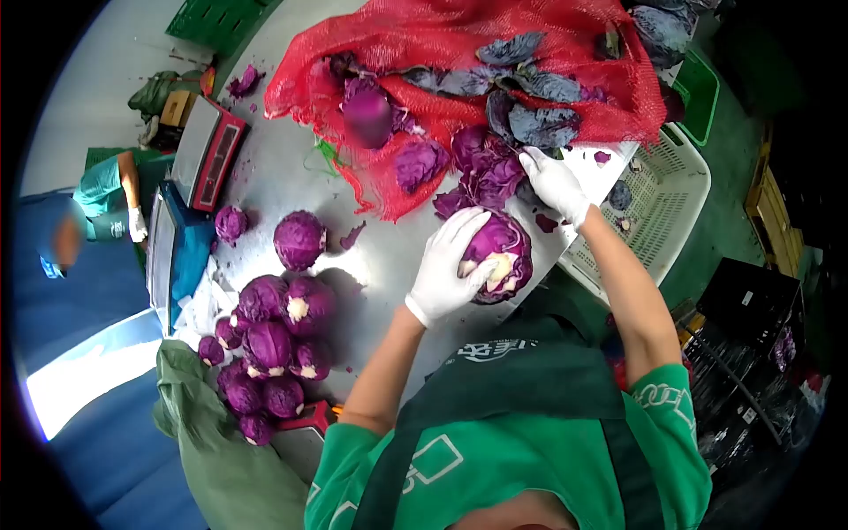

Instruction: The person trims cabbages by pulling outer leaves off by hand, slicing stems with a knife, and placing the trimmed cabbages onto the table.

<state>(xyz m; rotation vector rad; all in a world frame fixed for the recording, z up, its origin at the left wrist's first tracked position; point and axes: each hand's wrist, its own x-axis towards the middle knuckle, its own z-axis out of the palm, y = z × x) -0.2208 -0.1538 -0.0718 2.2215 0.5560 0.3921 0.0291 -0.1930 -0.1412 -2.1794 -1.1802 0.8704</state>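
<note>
The left hand (452, 268), in a white glove, is spread over a red cabbage (517, 245), which sits near the edge of the metal table (389, 291). The right hand (555, 185), also gloved, is at the loose purple leaves (488, 172); whether it pinches one, it cannot be told. Beyond lies a red mesh bag (433, 44); leftward, piled cabbages (268, 345).

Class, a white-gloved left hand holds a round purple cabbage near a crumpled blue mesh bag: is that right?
Blue is wrong: the head view shows the white-gloved left hand holding a round purple cabbage near a crumpled red mesh bag.
</note>
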